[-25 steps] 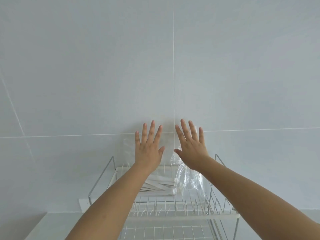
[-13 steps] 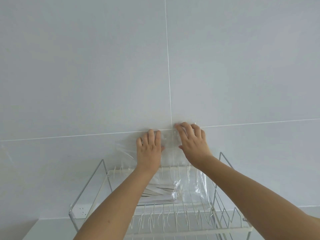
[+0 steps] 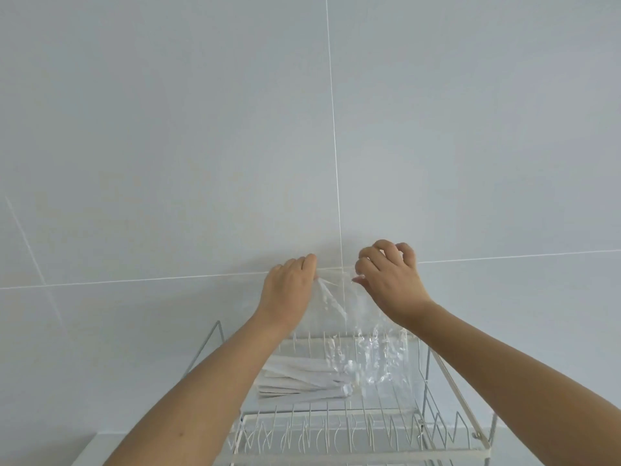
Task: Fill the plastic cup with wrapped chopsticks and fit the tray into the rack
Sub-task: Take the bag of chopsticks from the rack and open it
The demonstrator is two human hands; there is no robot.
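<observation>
both hands are up at the wall, pinching the top edge of a clear bag (image 3: 339, 307). the left hand (image 3: 289, 290) is closed on the bag's left corner, fingers curled under. the right hand (image 3: 391, 280) is closed on the right corner, fingertips bunched on the film. the bag hangs slack between them and drapes down onto the rack (image 3: 336, 428).

the chopsticks (image 3: 299, 381) lie below the hands and a little left, on the rack's top tier, under the left forearm. their long axis runs left to right, roughly level, ends toward the bag's lower part. the left hand is nearer them. whether they lie inside the bag or beside it i cannot tell.

they look like a loose stack of flat white paper sleeves, fanned slightly. no cup or tray shows. likely step: opening the bag to get at them.
</observation>
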